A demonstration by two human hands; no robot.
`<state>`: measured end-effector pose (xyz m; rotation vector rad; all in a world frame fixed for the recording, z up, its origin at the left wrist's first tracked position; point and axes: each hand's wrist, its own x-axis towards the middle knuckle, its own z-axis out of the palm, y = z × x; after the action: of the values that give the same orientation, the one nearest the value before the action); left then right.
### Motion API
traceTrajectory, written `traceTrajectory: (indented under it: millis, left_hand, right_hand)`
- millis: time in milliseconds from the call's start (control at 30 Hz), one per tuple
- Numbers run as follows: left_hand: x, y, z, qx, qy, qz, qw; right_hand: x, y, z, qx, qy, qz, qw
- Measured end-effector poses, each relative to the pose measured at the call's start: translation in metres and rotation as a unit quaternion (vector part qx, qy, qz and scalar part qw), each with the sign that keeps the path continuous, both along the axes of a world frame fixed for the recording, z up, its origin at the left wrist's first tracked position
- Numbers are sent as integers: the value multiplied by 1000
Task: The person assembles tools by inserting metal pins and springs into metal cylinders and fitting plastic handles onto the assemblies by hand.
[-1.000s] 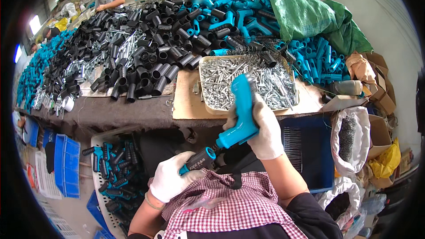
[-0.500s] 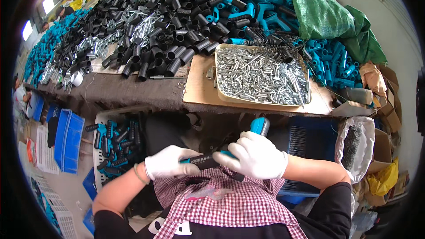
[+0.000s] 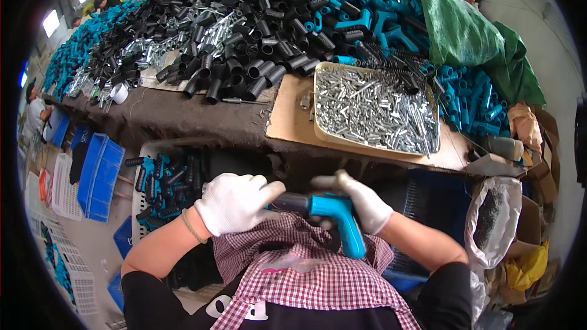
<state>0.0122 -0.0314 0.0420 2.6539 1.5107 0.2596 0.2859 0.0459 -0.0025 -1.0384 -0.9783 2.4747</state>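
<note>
A teal and black pistol-shaped tool [image 3: 343, 221] lies level above my apron, its teal grip hanging down on the right. My left hand [image 3: 235, 205], in a white glove, is wrapped around the black barrel at the other end. Beside the teal part is my gloved right hand [image 3: 365, 203], its fingers stretched out and a little blurred by motion. It seems apart from the tool. The far end of the barrel is hidden behind my left hand.
On the bench ahead, a cream tray [image 3: 315, 116] of small metal pins sits before heaped black sleeves [image 3: 244, 49] and teal housings. A crate [image 3: 138, 192] of similar tools stands at lower left, a blue bin [image 3: 434, 192] at right. Other people work across the bench.
The tool has turned, so its teal grip now points down toward me instead of up and away. My right hand has let go and opened. The view has shifted slightly.
</note>
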Motion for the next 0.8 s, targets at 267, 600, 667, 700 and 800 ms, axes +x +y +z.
traceTrajectory:
  millis: [267,600,667,700,800]
  left_hand:
    - [-12,-17,8,-233,-171,1,957]
    - [-15,-19,-19,-116,-294,172,933]
    - [-8,-17,-30,-157,-260,279,911]
    - [-3,-24,-39,-158,-170,203,951]
    - [-3,-30,-42,-115,-156,20,981]
  right_hand:
    - [1,2,-16,400,54,-253,879]
    - [-13,-5,3,535,54,-247,806]
    - [-23,-21,27,678,23,-165,716]
    - [-23,-13,25,660,68,-155,732]
    - [-5,8,17,492,-2,-222,842]
